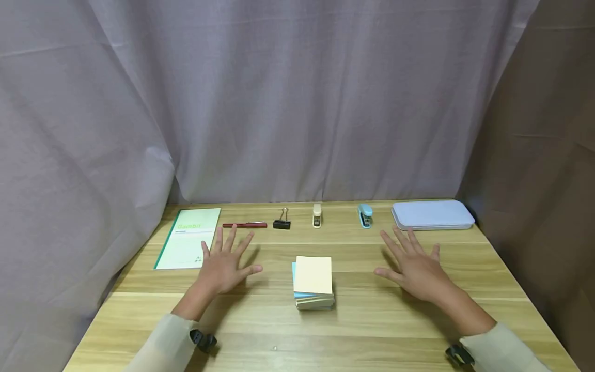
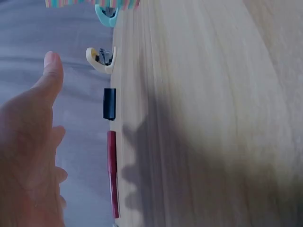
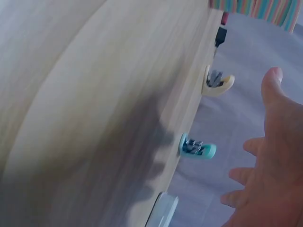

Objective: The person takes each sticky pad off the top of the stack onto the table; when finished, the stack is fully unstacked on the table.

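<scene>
A stack of sticky notes, pale yellow on top with blue and other layers below, sits on the table between the two hands. My left hand hovers with fingers spread, holding nothing, close to the green-white notebook and the dark red pen. On the other side my right hand is spread too, with nothing in it, nearest the light blue stapler and the pale blue pencil case. Both hands cast shadows on the wood in the wrist views.
Along the table's back edge, a black binder clip and a cream stapler stand between the pen and the blue stapler. A grey curtain hangs behind the wooden table and down its sides.
</scene>
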Tool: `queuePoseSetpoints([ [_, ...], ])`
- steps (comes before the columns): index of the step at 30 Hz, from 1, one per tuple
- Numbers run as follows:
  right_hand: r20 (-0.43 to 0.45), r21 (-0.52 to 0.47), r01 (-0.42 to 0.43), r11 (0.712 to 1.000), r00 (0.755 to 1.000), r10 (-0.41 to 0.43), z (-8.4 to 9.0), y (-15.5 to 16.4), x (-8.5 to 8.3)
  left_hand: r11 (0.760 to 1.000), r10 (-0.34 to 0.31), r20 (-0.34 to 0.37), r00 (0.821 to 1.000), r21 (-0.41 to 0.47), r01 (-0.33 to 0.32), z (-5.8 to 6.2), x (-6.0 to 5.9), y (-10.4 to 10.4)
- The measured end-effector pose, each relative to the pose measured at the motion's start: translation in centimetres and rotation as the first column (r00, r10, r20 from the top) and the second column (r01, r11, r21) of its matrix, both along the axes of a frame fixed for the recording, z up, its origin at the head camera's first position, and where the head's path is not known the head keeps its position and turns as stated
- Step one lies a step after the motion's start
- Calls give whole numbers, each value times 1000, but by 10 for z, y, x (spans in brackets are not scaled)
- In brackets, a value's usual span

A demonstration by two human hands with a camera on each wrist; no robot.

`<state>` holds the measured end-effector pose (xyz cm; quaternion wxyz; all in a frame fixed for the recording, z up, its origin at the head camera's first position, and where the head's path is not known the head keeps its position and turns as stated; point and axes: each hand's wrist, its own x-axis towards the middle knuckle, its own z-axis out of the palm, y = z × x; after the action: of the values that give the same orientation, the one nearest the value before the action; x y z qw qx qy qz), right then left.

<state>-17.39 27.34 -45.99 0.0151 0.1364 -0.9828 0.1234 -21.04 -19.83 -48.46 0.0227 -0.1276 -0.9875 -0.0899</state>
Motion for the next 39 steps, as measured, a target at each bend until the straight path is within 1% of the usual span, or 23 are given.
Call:
queuePoseSetpoints([
  [3,-3,2,-22,1000,1000,22,2,-7,2,1000,-17,15,1000,25,17,3,3,3],
  [8,-3,-8,-61,998,998,61,7,-19,4,998,-54,15,998,45,53,6,10,10],
  [11,10,-22,-82,996,997,83,9,-28,6,993,-86,37,996,80,82,9,16,17],
  [15,15,-58,-119,991,993,120,13,-40,9,981,-141,56,988,140,132,14,26,27],
  [21,22,-116,-184,976,982,187,19,-60,14,958,-223,54,973,196,208,18,38,41],
  [26,32,-182,-243,953,967,253,27,-77,18,921,-298,68,952,284,268,21,45,54],
  [28,36,-203,-272,941,958,285,30,-84,20,901,-326,71,943,327,287,21,48,59],
  [31,52,-237,-309,921,943,329,34,-94,21,865,-357,82,930,405,296,21,53,67],
  [35,96,-272,-339,901,922,376,37,-106,21,816,-386,100,917,501,289,18,58,78],
  [39,141,-311,-354,882,901,411,37,-114,21,779,-396,148,906,577,246,13,62,86],
])
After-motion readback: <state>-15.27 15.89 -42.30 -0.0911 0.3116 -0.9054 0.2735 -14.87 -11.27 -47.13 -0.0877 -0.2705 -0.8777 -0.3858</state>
